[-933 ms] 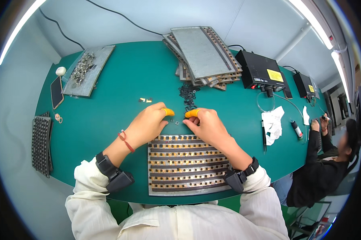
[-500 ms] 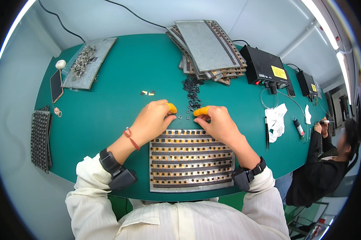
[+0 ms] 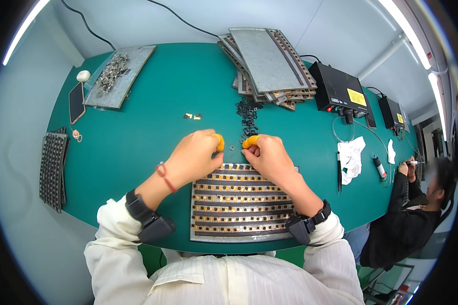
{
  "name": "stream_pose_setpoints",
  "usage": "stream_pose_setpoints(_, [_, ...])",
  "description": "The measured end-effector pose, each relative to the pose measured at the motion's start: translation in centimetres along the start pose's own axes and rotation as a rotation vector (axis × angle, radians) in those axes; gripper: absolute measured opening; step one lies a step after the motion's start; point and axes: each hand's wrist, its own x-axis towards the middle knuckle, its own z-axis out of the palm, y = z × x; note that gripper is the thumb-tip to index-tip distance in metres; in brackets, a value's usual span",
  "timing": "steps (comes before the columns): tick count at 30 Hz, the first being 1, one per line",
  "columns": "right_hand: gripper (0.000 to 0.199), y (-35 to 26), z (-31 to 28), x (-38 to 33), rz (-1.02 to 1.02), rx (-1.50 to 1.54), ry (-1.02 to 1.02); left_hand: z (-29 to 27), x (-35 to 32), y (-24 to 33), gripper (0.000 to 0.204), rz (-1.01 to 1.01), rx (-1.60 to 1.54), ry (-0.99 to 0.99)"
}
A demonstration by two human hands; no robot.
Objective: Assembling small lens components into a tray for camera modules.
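**Most visible places filled, loose pieces at the upper centre of the frame**

Rows of gold-coloured seats crossed the flat grey metal tray (image 3: 239, 238) at lower centre, and what a board it was: small dark squares dotted every row in sight! Judging by that, this tray looked well along. The right forearm covered part of the upper rows, so any gaps there went unseen. Above it, a loose trail of little black square pieces (image 3: 247, 114) waited in the upper centre, and one small grey square frame (image 3: 232, 148) lay alone between the hands.

Now the hands! The left hand (image 3: 194, 152) and the right hand (image 3: 270, 156), each with a yellow finger cover, bent in just beyond the tray's far edge, fingers curled. Were they gripping pieces? The fingertips were too hidden to tell for either one.

The surface was a broad green bench top (image 3: 117, 168). At upper centre rose a leaning stack of grey metal trays (image 3: 267, 56); at upper left, a grey metal sheet (image 3: 139, 60) bore a heap of silvery parts (image 3: 114, 71). A black control box with a yellow label (image 3: 335, 86) sat upper right. Pale walls (image 3: 188, 10) closed the room, and a dark-clothed co-worker (image 3: 417, 223) sat at far right.
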Motion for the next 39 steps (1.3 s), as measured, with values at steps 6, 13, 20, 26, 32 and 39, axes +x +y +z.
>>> stream_pose_setpoints(6, [0.017,-0.6,-1.1,-0.2,-0.028,0.035,0.014,-0.6,-4.0,1.2,0.014,0.07,-0.133,-0.123])
stream_pose_setpoints(13, [0.014,-0.8,-3.8,-2.9,-0.101,0.011,-0.034,0.8,-4.3,1.4,0.012,0.178,0.016,-0.041])
stream_pose_setpoints(20, [0.011,1.6,-6.5,-8.8,-0.088,-0.059,-0.028,1.2,-6.0,3.2,0.019,0.215,0.168,-0.019])
stream_pose_setpoints(26, [0.013,1.0,-4.3,-8.3,-0.14,0.027,-0.01,0.5,-6.2,4.1,0.036,0.018,0.156,-0.204])
stream_pose_setpoints(32, [0.017,0.6,-3.4,-9.1,-0.175,-0.128,0.055,-0.7,-5.2,4.6,0.034,0.053,0.15,-0.311])
stream_pose_setpoints(39, [0.038,-1.0,-3.8,-9.1,0.012,-0.272,-0.182,-0.2,-0.3,1.0,0.029,-0.087,-0.204,-0.061])
